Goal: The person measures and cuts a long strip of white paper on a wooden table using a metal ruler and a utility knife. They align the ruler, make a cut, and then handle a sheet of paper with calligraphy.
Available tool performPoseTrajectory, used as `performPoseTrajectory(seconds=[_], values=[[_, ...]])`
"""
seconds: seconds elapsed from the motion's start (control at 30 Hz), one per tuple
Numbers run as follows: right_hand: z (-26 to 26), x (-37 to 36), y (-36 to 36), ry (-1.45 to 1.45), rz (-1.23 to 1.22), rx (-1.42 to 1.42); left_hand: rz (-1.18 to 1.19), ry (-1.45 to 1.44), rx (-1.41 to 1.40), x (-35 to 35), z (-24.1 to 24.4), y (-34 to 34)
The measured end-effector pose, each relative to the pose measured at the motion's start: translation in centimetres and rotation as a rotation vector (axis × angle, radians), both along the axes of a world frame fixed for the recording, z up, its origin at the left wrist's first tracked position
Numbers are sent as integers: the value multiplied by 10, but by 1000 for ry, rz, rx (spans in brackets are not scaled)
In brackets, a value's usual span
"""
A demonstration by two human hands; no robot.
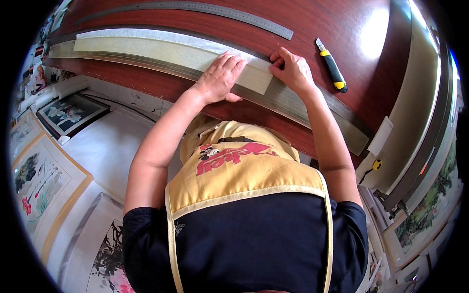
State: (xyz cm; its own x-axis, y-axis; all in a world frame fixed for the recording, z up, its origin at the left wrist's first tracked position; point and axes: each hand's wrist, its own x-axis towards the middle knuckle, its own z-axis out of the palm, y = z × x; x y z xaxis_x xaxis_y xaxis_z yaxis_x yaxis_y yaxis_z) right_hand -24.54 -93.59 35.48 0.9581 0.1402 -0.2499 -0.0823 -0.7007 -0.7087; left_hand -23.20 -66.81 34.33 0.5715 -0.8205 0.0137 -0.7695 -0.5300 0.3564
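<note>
A pale strip of paper or cloth [146, 49], with a whiter band along its far edge, lies lengthwise on a long translucent straightedge [293, 106]. My left hand [221, 77] rests on the strip with fingers spread flat, its thumb at the near edge of the straightedge. At the strip's right end, my right hand [293, 69] pinches the far corner between thumb and curled fingers. Right of that hand, a black and yellow utility knife [332, 67] lies on the table with its blade out. A metal ruler [220, 13] lies beyond the strip.
All this lies on a dark red wooden table [329, 18]. A small tape measure [377, 164] and a white slip [381, 136] are at the right. Framed flower paintings [55, 183] stand at the lower left, with a framed picture [73, 113] and paper rolls [71, 86] near the table's left end.
</note>
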Motion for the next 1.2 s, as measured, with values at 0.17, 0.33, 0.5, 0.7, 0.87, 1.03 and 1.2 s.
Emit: performPoseTrajectory(seconds=[0.17,0.33,0.5,0.7,0.87,1.03,1.2], values=[[0,0,1,11,-5,-7,10,-18,27,-3,1,-2],[0,0,0,14,-3,-4,17,-12,-13,-3,2,-1],[1,0,0,18,-3,-3,13,19,-23,-3,-1,0],[4,1,0,31,9,-13,14,29,-23,-3,-3,1],[5,1,0,24,22,-21,15,26,-23,-3,-2,1],[6,0,2,26,34,-24,15,36,-33,-3,-2,1],[0,-1,2,9,64,-52,17,37,-32,-5,-6,-1]])
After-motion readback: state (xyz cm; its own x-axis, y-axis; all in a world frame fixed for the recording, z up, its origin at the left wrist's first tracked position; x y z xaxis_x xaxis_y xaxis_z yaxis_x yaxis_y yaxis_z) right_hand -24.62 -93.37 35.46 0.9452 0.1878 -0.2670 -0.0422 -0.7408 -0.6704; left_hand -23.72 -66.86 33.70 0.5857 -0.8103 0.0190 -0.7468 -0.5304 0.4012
